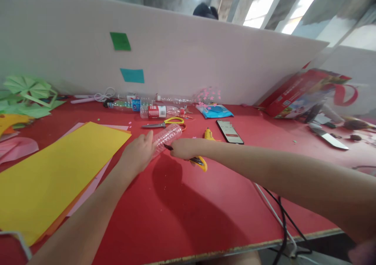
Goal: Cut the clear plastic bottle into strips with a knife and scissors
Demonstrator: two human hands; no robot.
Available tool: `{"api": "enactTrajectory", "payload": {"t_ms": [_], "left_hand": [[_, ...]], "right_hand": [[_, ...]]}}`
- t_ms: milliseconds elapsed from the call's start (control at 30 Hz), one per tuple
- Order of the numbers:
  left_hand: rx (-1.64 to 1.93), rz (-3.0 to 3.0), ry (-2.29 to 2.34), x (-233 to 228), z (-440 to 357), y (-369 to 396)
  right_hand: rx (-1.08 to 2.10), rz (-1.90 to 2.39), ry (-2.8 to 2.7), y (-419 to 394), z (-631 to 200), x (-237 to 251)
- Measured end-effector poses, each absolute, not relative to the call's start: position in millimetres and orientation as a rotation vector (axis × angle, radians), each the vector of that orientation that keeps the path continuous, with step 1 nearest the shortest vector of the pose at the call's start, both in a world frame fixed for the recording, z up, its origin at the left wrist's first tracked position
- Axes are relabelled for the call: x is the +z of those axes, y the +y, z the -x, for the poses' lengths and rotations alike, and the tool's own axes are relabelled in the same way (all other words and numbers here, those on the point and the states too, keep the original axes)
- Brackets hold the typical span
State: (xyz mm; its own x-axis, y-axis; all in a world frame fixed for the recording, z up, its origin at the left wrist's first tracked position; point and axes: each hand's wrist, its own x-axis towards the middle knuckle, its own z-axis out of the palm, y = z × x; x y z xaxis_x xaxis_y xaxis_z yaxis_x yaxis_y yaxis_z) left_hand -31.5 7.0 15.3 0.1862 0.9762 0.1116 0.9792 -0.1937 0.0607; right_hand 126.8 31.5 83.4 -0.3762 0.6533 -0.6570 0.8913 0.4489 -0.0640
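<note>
A clear ribbed plastic bottle lies tilted on the red table, and my left hand is wrapped round its near end. My right hand is closed on a yellow-and-black utility knife. Its dark tip points left and meets the side of the bottle, though I cannot tell whether it has gone through. The handle sticks out below my right hand. Just behind the bottle lie scissors with yellow handles. A yellow glue gun is to the right of my right hand.
Yellow paper sheets cover the left side. More bottles lie along the white partition. A phone and a blue packet sit behind my right arm. A bare-bladed knife lies far right; cables cross the front edge.
</note>
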Motion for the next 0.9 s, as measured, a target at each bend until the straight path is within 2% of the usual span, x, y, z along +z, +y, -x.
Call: {"api": "enactTrajectory", "payload": {"t_ms": [133,333,600,733,900], "left_hand": [[-0.163,2.442,-2.063,17,25,8],[-0.373,2.427,-2.347,17,34,20],[-0.310,2.379,-2.168,18,37,11],[-0.166,2.366,-2.090,16,33,8],[-0.167,2.388,-2.086,15,31,11]], "right_hand": [[-0.587,-1.267,2.168,34,-128,78],[-0.564,-1.302,2.238,32,-128,64],[-0.538,-1.297,2.203,30,-127,84],[-0.509,-1.275,2.153,30,-119,95],[-0.516,-1.251,2.154,33,-112,89]]}}
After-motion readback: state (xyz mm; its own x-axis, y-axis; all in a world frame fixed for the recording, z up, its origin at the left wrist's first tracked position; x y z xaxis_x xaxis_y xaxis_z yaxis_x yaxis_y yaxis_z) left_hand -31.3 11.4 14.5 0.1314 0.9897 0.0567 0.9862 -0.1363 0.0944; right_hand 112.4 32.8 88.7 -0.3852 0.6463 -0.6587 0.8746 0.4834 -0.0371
